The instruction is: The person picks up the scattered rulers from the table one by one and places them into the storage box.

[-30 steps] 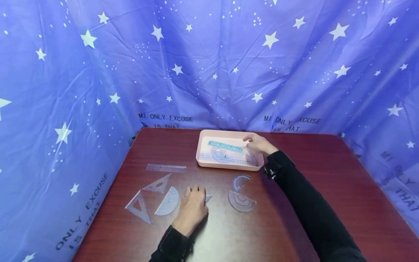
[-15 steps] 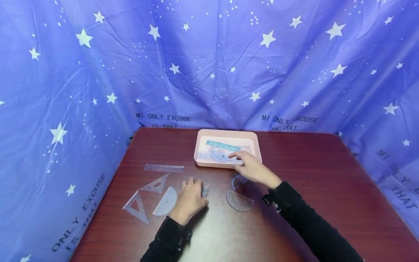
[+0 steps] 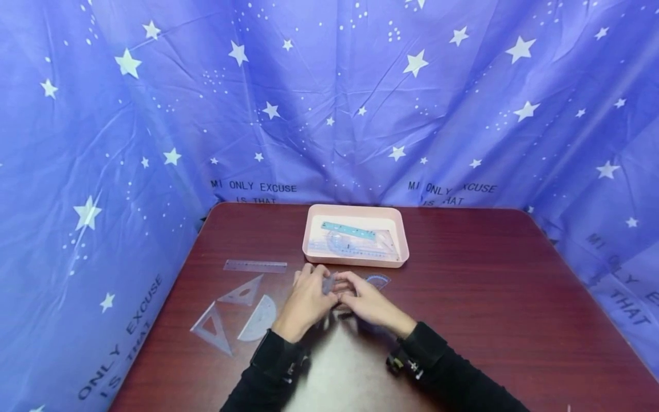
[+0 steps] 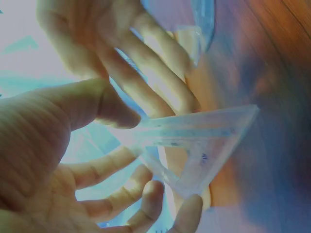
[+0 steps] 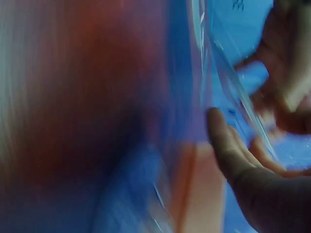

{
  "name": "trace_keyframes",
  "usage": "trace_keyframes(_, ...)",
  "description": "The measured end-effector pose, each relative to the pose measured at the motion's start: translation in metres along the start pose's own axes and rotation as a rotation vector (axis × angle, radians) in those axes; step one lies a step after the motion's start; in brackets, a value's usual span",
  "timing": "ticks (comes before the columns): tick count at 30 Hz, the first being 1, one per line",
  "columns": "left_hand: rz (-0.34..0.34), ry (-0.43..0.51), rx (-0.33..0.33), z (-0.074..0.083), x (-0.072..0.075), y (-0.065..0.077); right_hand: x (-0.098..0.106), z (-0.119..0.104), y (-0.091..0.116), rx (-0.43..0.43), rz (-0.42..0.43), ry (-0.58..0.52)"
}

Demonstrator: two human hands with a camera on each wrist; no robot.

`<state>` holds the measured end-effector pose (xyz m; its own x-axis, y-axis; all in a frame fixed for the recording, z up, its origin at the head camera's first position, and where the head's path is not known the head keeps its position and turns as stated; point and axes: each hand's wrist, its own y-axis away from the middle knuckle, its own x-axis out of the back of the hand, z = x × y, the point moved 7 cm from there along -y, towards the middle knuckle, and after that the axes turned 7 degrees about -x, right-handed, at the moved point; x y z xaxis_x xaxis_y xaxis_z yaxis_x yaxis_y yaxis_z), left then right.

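I'm watching remotely as the left hand (image 3: 308, 297) is pinching a triangle (image 4: 211, 145) on the near side of the tray (image 3: 355, 262); the right hand (image 3: 364, 298) is hovering just right, thumb and fingers apart.

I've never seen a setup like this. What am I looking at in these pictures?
No robot: a person in black sleeves is working bare-handed. The wide pictures come from a head-worn camera looking down; each close-up comes from a camera on one wrist. The left hand holds a clear plastic triangular set square; the right hand is close by, though whether it touches is unclear. On the reddish-brown table lie a clear plastic ruler, a clear semicircular protractor and two more clear set squares. A pale pink rectangular tray holds more, including a turquoise ruler.
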<state>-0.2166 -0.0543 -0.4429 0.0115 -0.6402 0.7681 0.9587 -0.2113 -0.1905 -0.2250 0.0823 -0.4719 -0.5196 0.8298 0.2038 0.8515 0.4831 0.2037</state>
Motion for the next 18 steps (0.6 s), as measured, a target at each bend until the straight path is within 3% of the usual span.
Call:
trace_keyframes(4, 0.071, -0.017, -0.035, 0.010, 0.003, 0.000, -0.012, 0.011, -0.001, -0.077, -0.026, -0.346)
trace_keyframes(7, 0.110, -0.042, -0.058, 0.016, 0.004, 0.002, -0.013, 0.016, -0.001, -0.114, -0.011, -0.478)
trace_keyframes(18, 0.078, -0.049, -0.091, 0.024, -0.002, 0.007, -0.004, 0.020, 0.000, -0.165, 0.086, -0.500)
